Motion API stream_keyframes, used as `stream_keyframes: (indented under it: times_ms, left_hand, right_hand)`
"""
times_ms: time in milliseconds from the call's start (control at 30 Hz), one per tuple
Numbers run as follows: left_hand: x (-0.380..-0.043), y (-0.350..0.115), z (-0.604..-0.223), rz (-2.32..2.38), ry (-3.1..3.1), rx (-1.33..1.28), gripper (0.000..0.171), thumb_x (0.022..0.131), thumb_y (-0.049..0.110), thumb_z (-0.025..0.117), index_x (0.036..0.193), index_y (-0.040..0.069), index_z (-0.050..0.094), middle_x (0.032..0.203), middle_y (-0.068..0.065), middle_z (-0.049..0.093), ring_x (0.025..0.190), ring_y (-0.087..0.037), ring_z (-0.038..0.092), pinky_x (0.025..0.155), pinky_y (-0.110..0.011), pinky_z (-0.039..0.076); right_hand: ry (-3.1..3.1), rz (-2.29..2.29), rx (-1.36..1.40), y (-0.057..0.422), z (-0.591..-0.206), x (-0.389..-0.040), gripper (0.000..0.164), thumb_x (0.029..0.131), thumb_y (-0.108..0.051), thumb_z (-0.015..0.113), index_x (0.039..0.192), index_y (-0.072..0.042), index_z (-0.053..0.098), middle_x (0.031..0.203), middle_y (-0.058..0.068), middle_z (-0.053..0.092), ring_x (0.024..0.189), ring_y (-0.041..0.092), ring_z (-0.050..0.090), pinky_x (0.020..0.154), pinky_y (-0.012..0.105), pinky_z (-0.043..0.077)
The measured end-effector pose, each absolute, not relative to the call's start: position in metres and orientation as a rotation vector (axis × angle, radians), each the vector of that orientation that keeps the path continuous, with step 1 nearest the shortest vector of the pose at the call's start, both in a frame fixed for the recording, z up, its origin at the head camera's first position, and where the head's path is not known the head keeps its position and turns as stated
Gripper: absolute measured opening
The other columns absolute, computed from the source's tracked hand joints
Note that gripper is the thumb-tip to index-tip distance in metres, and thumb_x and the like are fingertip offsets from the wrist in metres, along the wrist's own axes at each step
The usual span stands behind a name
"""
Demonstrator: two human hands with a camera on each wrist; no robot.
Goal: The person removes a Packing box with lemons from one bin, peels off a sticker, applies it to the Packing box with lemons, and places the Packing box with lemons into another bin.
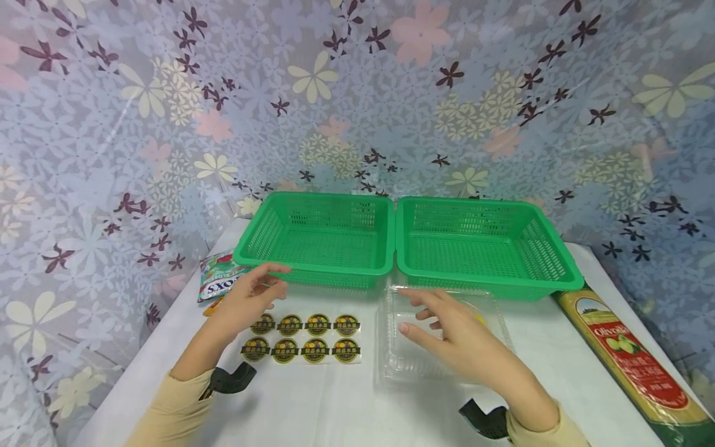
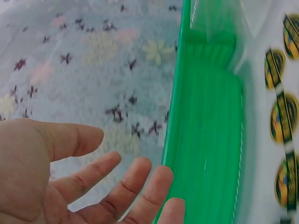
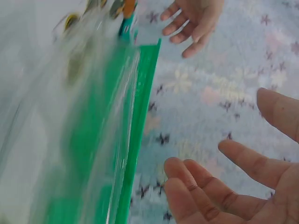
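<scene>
My left hand hovers with loosely bent fingers and nothing in its grasp, left of a sheet of round black-and-gold stickers. In the left wrist view its fingers are spread apart in front of the left green basket. Over a clear plastic clamshell box hangs my right hand, also holding nothing, its thumb apart from the fingers. The right wrist view shows the right fingers relaxed, with the clear box beside them. Something small and yellow shows at the box, partly hidden behind the hand.
Two green perforated baskets, left and right, stand side by side at the back. A green snack bag lies at the left, with an orange item partly under it. A long Olivoilà package lies along the right edge. Floral cloth hangs behind.
</scene>
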State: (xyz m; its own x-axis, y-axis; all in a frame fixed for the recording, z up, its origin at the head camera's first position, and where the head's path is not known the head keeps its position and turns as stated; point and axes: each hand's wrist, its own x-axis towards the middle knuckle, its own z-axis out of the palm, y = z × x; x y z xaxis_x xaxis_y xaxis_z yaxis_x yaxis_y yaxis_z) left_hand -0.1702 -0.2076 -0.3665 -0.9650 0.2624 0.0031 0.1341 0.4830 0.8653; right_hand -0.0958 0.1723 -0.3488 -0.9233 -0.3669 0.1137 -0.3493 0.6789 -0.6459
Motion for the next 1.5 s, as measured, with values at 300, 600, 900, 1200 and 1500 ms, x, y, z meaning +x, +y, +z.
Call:
stream_keyframes:
  times_ms: [300,600,900,1200,1500]
  left_hand:
    - [-0.161,-0.242,-0.382,1.332,2.665,0.185,0.045,0.111,0.029,0.061,0.151,0.009,0.056,0.13,-0.022,0.067,0.111,-0.036,0.069,0.081,-0.039,0.057]
    - [-0.159,-0.26,-0.398,1.238,2.682,0.145,0.053,0.108,0.029,0.066,0.152,0.002,0.052,0.12,-0.019,0.068,0.095,-0.026,0.066,0.075,-0.035,0.051]
    - [-0.161,-0.268,-0.416,1.209,2.684,0.114,0.057,0.104,0.021,0.07,0.151,-0.005,0.05,0.121,-0.025,0.07,0.087,-0.023,0.067,0.068,-0.034,0.055]
    - [-0.16,-0.267,-0.421,1.227,2.634,-0.013,0.059,0.103,0.019,0.071,0.152,-0.006,0.048,0.115,-0.022,0.069,0.082,-0.023,0.068,0.069,-0.035,0.056]
    - [-0.163,-0.265,-0.43,1.297,2.638,-0.052,0.057,0.101,0.011,0.071,0.151,-0.005,0.049,0.112,-0.02,0.064,0.08,-0.02,0.063,0.063,-0.032,0.055]
  right_hand:
    - [2.702,-1.223,-0.737,0.106,-0.37,-0.108,0.062,0.106,-0.044,0.068,0.159,-0.017,0.051,0.138,0.01,0.067,0.114,0.026,0.072,0.093,0.04,0.063]
    - [2.504,-1.318,-0.811,0.049,-0.392,-0.12,0.06,0.105,-0.035,0.071,0.156,-0.011,0.052,0.138,0.017,0.064,0.115,0.033,0.072,0.092,0.029,0.063]
    - [2.523,-1.214,-0.722,0.009,-0.41,-0.138,0.062,0.104,-0.043,0.071,0.155,-0.011,0.055,0.122,0.015,0.072,0.098,0.015,0.065,0.087,0.028,0.053]
    - [2.486,-1.244,-0.613,-0.013,-0.427,-0.158,0.066,0.104,-0.043,0.07,0.158,-0.01,0.052,0.136,0.02,0.068,0.099,0.014,0.069,0.081,0.029,0.056]
    - [2.472,-1.214,-0.576,-0.021,-0.435,-0.168,0.067,0.103,-0.042,0.07,0.156,-0.006,0.053,0.13,0.019,0.071,0.089,0.011,0.066,0.084,0.032,0.056]
